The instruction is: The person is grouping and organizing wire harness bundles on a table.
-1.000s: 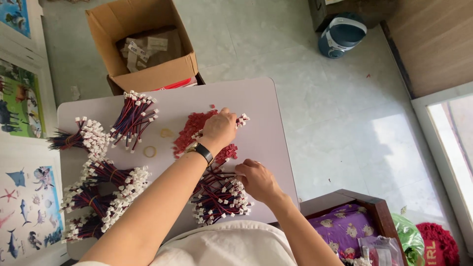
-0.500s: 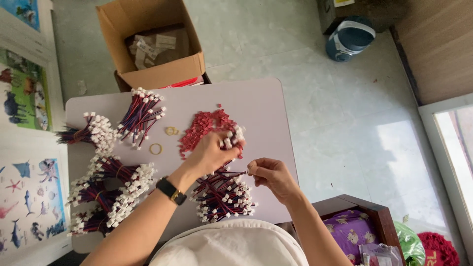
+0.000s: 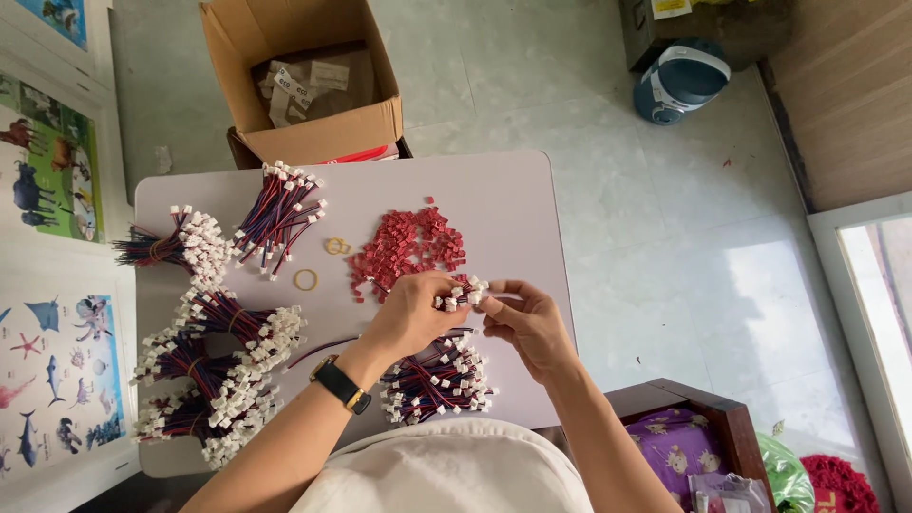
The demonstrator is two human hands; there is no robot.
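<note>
My left hand (image 3: 415, 314) and my right hand (image 3: 523, 321) meet over the front of a small white table (image 3: 518, 204). Both pinch a small cluster of white connectors on red and blue wires (image 3: 463, 294). Just beyond them lies a pile of small red plastic connector housings (image 3: 406, 245). Under my hands sits a loose bundle of wired connectors (image 3: 434, 377). A black watch with a gold clasp is on my left wrist.
Several tied wire bundles lie on the table's left side (image 3: 214, 366), with two more at the back left (image 3: 277, 217). Rubber bands (image 3: 305, 278) lie between them. An open cardboard box (image 3: 302, 76) stands behind the table. A dark wooden box (image 3: 693, 442) is at my right.
My left hand came back from the red pile toward me. Both hands have now joined on the small connector cluster above the loose bundle.
</note>
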